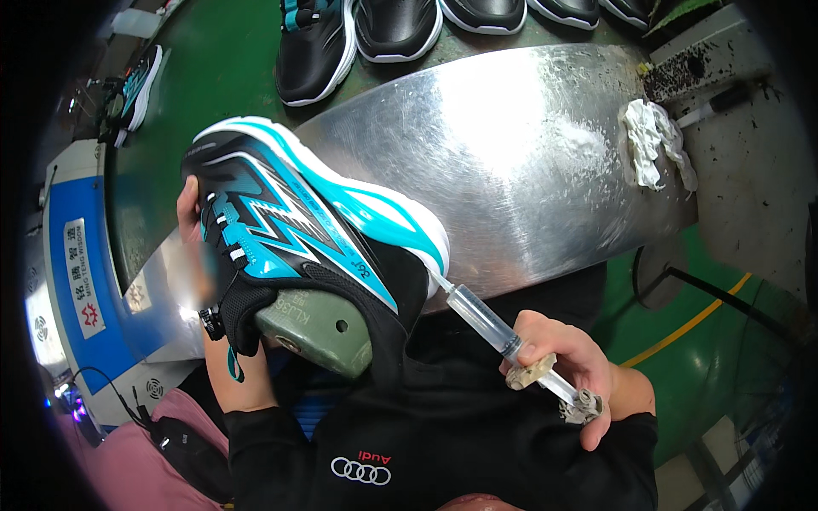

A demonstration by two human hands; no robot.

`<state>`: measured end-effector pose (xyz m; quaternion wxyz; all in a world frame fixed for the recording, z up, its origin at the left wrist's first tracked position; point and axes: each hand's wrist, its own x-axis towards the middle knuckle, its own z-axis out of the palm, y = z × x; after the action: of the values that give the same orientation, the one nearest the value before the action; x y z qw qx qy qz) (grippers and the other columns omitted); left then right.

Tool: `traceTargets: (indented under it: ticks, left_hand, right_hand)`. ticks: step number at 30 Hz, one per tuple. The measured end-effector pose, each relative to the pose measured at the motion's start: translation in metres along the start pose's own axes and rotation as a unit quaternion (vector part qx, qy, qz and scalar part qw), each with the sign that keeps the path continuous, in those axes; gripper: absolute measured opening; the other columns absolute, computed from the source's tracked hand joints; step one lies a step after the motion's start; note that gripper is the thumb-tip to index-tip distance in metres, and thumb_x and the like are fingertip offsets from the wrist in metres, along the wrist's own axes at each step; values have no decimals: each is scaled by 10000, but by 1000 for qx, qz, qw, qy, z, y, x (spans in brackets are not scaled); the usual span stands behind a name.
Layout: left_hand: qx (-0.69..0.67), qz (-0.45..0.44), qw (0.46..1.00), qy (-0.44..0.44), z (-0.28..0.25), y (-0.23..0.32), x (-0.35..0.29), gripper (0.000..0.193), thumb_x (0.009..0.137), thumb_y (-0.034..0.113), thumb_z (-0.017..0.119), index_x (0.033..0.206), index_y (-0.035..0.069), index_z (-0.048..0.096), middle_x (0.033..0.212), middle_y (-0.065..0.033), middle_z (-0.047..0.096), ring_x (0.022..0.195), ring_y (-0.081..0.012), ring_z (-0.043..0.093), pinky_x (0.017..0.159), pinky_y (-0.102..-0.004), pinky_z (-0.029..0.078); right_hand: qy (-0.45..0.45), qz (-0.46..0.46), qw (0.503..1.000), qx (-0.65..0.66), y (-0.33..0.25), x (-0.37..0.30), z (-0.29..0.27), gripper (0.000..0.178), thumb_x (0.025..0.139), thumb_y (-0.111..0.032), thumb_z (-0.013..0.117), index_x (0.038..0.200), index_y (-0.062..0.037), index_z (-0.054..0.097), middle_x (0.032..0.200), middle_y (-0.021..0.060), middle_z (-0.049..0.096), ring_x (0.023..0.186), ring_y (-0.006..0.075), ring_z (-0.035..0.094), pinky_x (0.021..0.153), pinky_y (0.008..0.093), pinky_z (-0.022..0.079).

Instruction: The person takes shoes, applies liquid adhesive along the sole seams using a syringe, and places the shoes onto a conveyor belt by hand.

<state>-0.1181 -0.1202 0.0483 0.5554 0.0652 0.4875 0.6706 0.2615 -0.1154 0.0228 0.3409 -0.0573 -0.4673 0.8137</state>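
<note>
A black and turquoise sneaker point(281, 204) with a white and teal sole is held on its side, its toe toward the upper left. A green shoe last point(319, 330) fills its opening. My left hand point(189, 209) grips the sneaker from the tongue side; most of its fingers are hidden behind the shoe. In my right hand point(567, 358) is a clear syringe point(486, 324), with lumpy, dried-looking residue on its flange and plunger end. Its nozzle meets the heel, where the sole joins the upper; whether it touches is too small to tell.
A scuffed metal plate point(528, 170) spans the bench beyond the sneaker. Several black shoes point(396, 30) line the green surface at the back, and another sneaker point(141, 89) stands far left. Crumpled white cloth point(654, 145) lies at the right, near a dark-handled brush point(720, 102).
</note>
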Motion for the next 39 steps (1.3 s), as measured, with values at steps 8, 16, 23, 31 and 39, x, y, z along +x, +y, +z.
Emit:
traceTargets:
  ticks: [8, 16, 23, 31, 39]
  left_hand:
    - [112, 57, 990, 68, -68, 13, -28, 379, 914, 315, 473, 1129, 15, 556, 998, -129, 639, 835, -249, 639, 739, -374, 533]
    - [151, 79, 985, 17, -132, 17, -62, 401, 907, 293, 504, 1208, 28, 507, 1159, -131, 571, 1001, -262, 585, 866, -388, 488]
    - [153, 63, 985, 51, -106, -1, -97, 301, 932, 213, 436, 1153, 25, 515, 1104, -141, 582, 981, -263, 588, 885, -363, 479]
    - [112, 13, 993, 45, -142, -5, -139, 426, 873, 162, 542, 1271, 32, 464, 1278, -119, 510, 1165, -274, 496, 1008, -420, 400]
    - [118, -44, 990, -69, -97, -41, -172, 533, 872, 238, 527, 1327, -3, 388, 1345, -159, 439, 1228, -318, 433, 1047, -456, 331]
  right_hand:
    - [-3, -12, 1000, -24, 12, 6, -9, 973, 591, -605, 752, 1234, 55, 441, 1028, 124, 566, 839, 181, 453, 729, 278, 355]
    - [-29, -30, 995, -86, 17, 14, -11, 936, 601, -569, 753, 1246, 31, 437, 1097, 114, 561, 879, 209, 488, 789, 313, 385]
    - [-38, -43, 992, -114, 23, 18, -7, 908, 589, -515, 779, 1247, 14, 445, 1127, 112, 551, 930, 238, 509, 819, 338, 386]
    - [-38, -49, 988, -138, 22, 17, 1, 871, 596, -458, 785, 1250, 0, 437, 1130, 103, 554, 936, 242, 517, 824, 344, 384]
    - [-30, -30, 987, -154, 20, 11, 9, 876, 569, -447, 800, 1233, 2, 446, 1126, 115, 552, 910, 249, 522, 802, 346, 394]
